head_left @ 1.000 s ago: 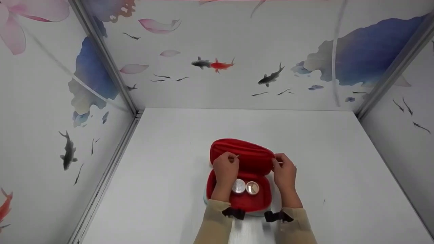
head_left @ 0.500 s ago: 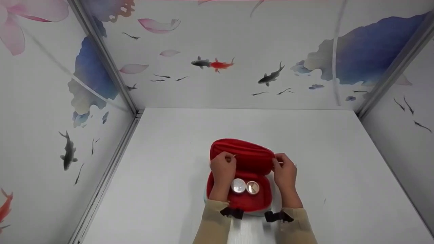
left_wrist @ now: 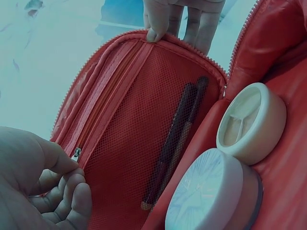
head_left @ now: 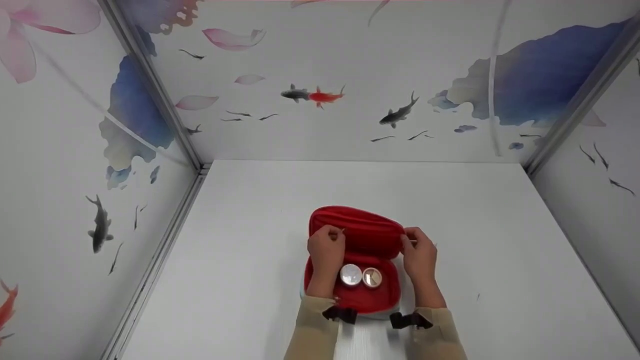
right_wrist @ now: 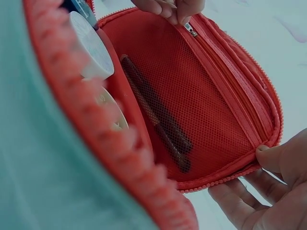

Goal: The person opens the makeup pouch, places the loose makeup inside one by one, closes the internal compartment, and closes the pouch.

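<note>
A cosmetic bag [head_left: 372, 302] with a red lining stands unzipped on the table, its lid [head_left: 375, 242] raised. My left hand [head_left: 326, 255] pinches the small metal zipper pull [left_wrist: 76, 154] of the mesh pocket [left_wrist: 124, 143] inside that lid. The lid's right edge is held between the thumb and fingers of my right hand [head_left: 420, 255]. Behind the mesh lie two slender dark sticks [left_wrist: 175, 139], like makeup pencils or brushes. Side by side in the base sit a round white jar [left_wrist: 199, 191] with a patterned top and a smaller pale round container [left_wrist: 254, 122] with a sectioned top.
The white table [head_left: 240, 225] extends around the bag. White panels printed with fish and petals, such as the back wall [head_left: 350, 135], enclose it on three sides. A dark blue item [right_wrist: 79, 9] shows at the bag's far end in the right wrist view.
My left hand has slid a little to the left along the pocket's zipper with the pull, uncovering more of the white jar. My right hand stays at the lid's edge.
</note>
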The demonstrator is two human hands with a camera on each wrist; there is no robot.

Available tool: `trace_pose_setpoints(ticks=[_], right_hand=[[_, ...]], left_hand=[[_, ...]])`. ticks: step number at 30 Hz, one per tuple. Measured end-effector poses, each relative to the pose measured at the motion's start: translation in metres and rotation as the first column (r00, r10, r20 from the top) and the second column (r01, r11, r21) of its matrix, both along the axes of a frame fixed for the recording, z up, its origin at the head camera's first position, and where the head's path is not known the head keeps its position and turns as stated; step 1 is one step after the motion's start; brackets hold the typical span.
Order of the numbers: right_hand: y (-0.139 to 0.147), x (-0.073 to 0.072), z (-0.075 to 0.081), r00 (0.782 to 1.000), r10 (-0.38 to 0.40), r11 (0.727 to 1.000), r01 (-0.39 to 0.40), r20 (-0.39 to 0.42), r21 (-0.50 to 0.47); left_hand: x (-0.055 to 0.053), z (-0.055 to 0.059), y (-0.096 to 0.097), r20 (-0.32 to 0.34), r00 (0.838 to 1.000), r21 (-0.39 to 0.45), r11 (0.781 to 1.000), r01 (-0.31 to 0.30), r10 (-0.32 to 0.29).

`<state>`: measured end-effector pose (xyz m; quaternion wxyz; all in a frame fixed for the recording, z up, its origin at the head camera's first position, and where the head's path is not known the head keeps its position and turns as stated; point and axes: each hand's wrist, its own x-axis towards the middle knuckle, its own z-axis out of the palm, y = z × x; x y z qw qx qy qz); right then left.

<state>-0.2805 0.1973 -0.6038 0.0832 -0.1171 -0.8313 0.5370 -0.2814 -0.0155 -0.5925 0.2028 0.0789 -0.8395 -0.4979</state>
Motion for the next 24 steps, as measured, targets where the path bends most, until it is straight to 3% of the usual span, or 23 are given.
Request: trace_pose_setpoints(ticks=[14,24], right_hand=[[0.001,0.002,-0.001,1.0,-0.001,1.0,0.001,0.013,0.002],[0.001,0.002,-0.002,1.0,-0.001,1.0,0.001,-0.023,0.006]], left_hand=[[0.001,-0.001,-0.011,0.022,0.999,0.022,0.999,-0.024,0.023],[0.0,0.0,-0.016,0.018,0.999,0.002,0.999,-0.05,0.05]])
